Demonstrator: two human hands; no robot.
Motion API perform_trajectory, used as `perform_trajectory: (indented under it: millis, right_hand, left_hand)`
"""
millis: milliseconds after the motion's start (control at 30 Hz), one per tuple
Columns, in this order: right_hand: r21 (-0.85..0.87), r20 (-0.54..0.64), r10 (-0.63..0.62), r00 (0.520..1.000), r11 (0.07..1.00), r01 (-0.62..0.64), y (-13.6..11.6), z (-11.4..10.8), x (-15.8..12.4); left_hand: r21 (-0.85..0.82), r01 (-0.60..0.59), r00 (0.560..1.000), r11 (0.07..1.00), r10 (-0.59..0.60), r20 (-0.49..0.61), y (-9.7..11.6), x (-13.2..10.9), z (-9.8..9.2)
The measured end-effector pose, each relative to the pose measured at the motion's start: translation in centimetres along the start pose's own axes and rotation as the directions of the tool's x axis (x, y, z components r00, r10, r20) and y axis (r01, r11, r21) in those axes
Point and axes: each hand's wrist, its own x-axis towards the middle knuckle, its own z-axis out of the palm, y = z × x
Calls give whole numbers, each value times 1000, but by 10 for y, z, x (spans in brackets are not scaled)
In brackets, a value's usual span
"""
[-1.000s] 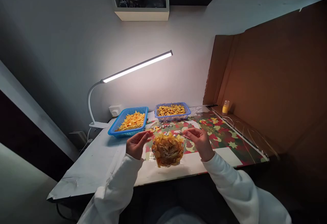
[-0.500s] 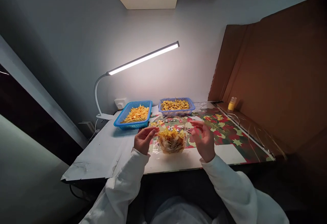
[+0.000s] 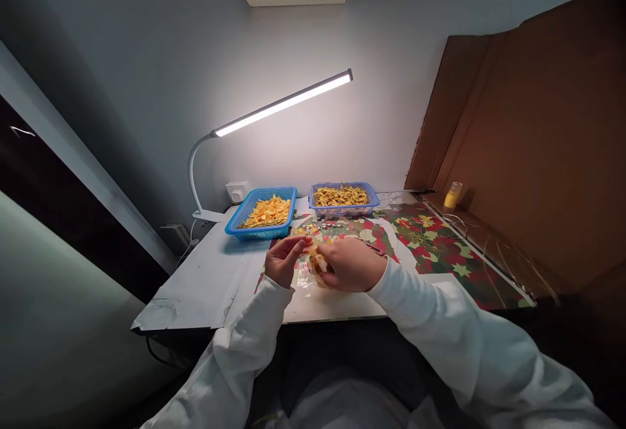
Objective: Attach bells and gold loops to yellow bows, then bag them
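Observation:
At the front of the table, a clear plastic bag (image 3: pixel 315 271) of small yellow pieces is mostly hidden by my right hand (image 3: pixel 351 265). That hand reaches across it from the right, fingers curled round the bag. Just left of the bag, my left hand (image 3: pixel 287 258) has thumb and fingertips pinched together; whatever they hold is too small to make out. Behind my right wrist lies a slim pinkish tool (image 3: pixel 375 248), partly covered. Beyond both hands, small shiny silvery bits (image 3: pixel 328 225) are scattered beside loose yellow pieces (image 3: pixel 304 229).
A blue basket (image 3: pixel 235 225) of yellow pieces stands at back left. Beside it is a purple-blue basket (image 3: pixel 345 210) of golden wire-stemmed pieces. A lamp (image 3: pixel 286 103) reaches overhead. Cardboard (image 3: pixel 528 129) walls the right side, near a small yellow-filled jar (image 3: pixel 452 195).
My right hand has swung left and down from beside the bag onto it, and its fingers have closed. My left hand stays pinched near the bag. The view has shifted slightly.

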Motion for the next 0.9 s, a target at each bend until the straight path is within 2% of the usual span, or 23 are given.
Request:
perform_trajectory:
  millis: [100, 167, 200, 267, 300, 333, 367, 400, 433, 467, 500, 533, 567, 600, 633, 700, 800, 900]
  right_hand:
    - [35, 63, 7, 998, 999, -9, 3, -2, 6]
    - [90, 42, -19, 999, 996, 15, 6, -6, 6]
    - [130, -12, -34, 999, 991, 36, 8, -9, 4]
    - [247, -219, -50, 974, 963, 105, 14, -12, -6]
    - [311, -359, -28, 933, 939, 148, 18, -13, -13]
    - [374, -505, 33, 862, 909, 184, 22, -11, -20]
    - [429, -629, 125, 767, 879, 209, 27, -7, -27]
    - [484, -716, 262, 647, 854, 190, 32, 0, -33]
    - [552, -748, 417, 516, 822, 136, 37, 8, -37]
    - [631, -713, 535, 454, 772, 82, 42, 18, -39]
    - [728, -613, 622, 487, 685, 40, 48, 29, -38]
    - [828, -470, 668, 577, 560, 25, 54, 40, -35]
    - [916, -304, 670, 677, 402, 14, 59, 50, -30]
    - [968, -154, 640, 753, 249, -14, 65, 59, -23]
    - [981, -92, 626, 775, 192, -39, 71, 66, -16]
    - [989, -18, 620, 784, 126, -77, 81, 76, -2]
    - [987, 102, 624, 775, 36, -158, 94, 83, 13]
    - [962, 254, 603, 756, -77, -263, 105, 90, 20]
  left_hand:
    - [13, 9, 1000, 1000, -9, -3, 1, -1, 2]
    - [22, 12, 1000, 1000, -12, -9, 2, -1, 4]
    - [26, 14, 1000, 1000, -13, -14, 2, -1, 4]
    - [28, 18, 1000, 999, -17, -25, 2, 1, 5]
    - [26, 22, 999, 999, -21, -32, 2, 2, 5]
    - [23, 28, 999, 999, -27, -39, 1, 3, 5]
    - [19, 36, 998, 999, -35, -46, 0, 5, 5]
    - [14, 45, 998, 999, -45, -52, -1, 7, 5]
    - [10, 57, 997, 998, -56, -58, -2, 9, 5]
    - [6, 70, 995, 998, -70, -64, -3, 11, 5]
    - [3, 85, 994, 996, -85, -71, -3, 13, 5]
    - [1, 103, 992, 995, -102, -76, -4, 15, 5]
    - [2, 122, 989, 993, -121, -81, -6, 17, 6]
    - [6, 144, 986, 990, -143, -85, -7, 20, 6]
    - [12, 168, 982, 986, -167, -88, -8, 24, 5]
    - [33, 225, 971, 974, -221, -92, -12, 32, 4]
    - [88, 321, 945, 943, -312, -101, -19, 47, -2]
    - [167, 435, 900, 885, -424, -96, -28, 61, -9]
